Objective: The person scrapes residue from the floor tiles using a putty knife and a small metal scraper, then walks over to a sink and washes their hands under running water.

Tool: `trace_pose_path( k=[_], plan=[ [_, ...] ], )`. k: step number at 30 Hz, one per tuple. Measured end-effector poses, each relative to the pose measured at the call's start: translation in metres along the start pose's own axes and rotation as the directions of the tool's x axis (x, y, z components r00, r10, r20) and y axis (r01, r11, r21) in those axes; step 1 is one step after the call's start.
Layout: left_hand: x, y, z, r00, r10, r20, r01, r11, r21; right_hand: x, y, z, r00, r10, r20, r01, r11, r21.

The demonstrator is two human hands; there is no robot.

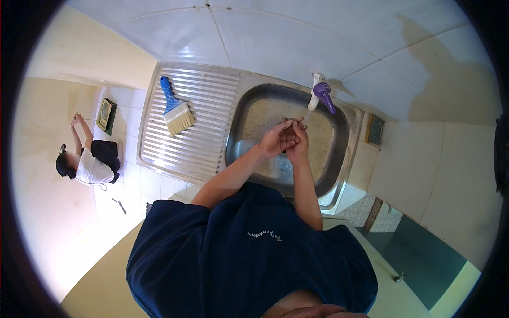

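My left hand [275, 141] and my right hand [300, 141] meet over the basin of a steel sink [249, 106], just below the spout of a white tap [316, 87] with a purple handle [324, 95]. The fingers of both hands are bent and pressed together at the tips. Whether something small lies between them I cannot make out. A thin streak, perhaps water, shows under the spout close to my right fingertips. On the ribbed drainboard to the left lies a wide paintbrush [176, 112] with a blue handle and pale bristles, apart from my hands.
White tiled wall [297, 40] rises behind the sink. A scouring pad [375, 130] sits at the sink's right edge. Far left, another person [93, 161] in a white top holds their arms forward, near a green and yellow item [106, 115]. A dark slim object [121, 205] lies on the floor tiles.
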State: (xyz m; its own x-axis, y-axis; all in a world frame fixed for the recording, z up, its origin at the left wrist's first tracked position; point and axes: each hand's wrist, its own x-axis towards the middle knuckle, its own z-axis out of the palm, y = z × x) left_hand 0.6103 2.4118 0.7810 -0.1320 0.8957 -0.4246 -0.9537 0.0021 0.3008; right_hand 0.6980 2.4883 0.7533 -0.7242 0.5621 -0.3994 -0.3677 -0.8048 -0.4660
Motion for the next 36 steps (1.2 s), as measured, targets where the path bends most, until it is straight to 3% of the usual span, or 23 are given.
trace_pose_path(
  k=[2, 8, 36],
  plan=[
    [-0.003, 0.002, 0.003, 0.999, 0.032, 0.023, -0.033, 0.999, 0.037, -0.004, -0.006, 0.011, 0.989, -0.137, -0.053, 0.126, 0.977, -0.17],
    [0.002, 0.0, 0.0, 0.996, 0.028, 0.084, -0.038, 0.992, 0.124, -0.01, -0.017, 0.011, 0.971, -0.221, -0.096, 0.18, 0.929, -0.323],
    [0.004, -0.003, -0.004, 0.995, 0.069, 0.078, -0.077, 0.991, 0.111, -0.01, -0.019, 0.005, 0.962, -0.256, -0.099, 0.195, 0.891, -0.41]
  ],
)
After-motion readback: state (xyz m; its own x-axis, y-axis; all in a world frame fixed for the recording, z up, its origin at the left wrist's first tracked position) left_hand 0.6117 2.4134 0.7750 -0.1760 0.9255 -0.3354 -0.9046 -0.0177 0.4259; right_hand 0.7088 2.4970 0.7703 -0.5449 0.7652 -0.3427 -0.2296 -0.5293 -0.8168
